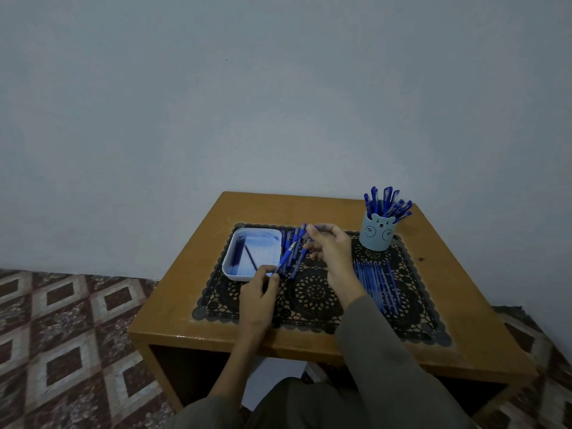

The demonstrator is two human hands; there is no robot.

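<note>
dim bluish light, soft wide-angle edges

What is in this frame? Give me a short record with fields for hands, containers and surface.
left hand: grips blue pen by its lower end, beside the tray
right hand: pinches a small blue part above the loose pens
tray: white, a few dark refills inside
cup: bear face, full of pens
surface: wooden table with black lace mat
</note>
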